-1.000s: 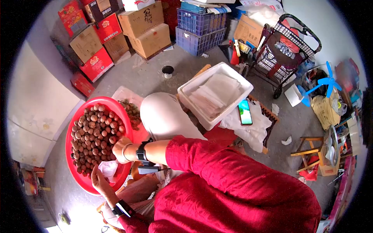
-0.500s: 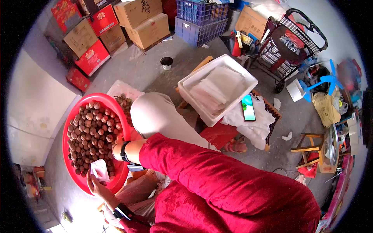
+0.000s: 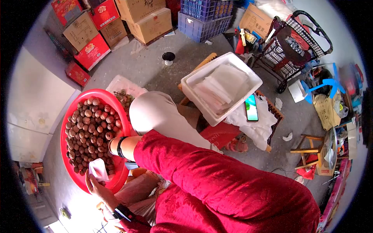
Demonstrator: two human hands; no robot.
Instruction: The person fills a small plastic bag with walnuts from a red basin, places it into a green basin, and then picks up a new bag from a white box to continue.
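Observation:
My left hand (image 3: 100,191) is closed around the lower edge of a small white bag (image 3: 98,169), thin and paper-like, over the near rim of a red basin (image 3: 126,112). Many round brown walnuts (image 3: 89,128) in their shells fill the basin. Reaching across my body in a red sleeve, my right arm brings my right hand (image 3: 113,146) over the basin's right side, beside the walnuts. The wrist and a black band cover most of this hand, so its fingers and anything in them are hidden.
A white foam box (image 3: 186,86) holding thin white sheets stands ahead to the right, with a lit phone (image 3: 251,108) on white cloth beside it. Cartons (image 3: 151,25), blue crates (image 3: 202,29), a checked trolley (image 3: 287,50) and a wooden stool (image 3: 307,145) stand around the floor.
My right hand has shifted slightly left, further over the walnuts. My left hand and the white bag have barely moved. The whole view has shifted a little.

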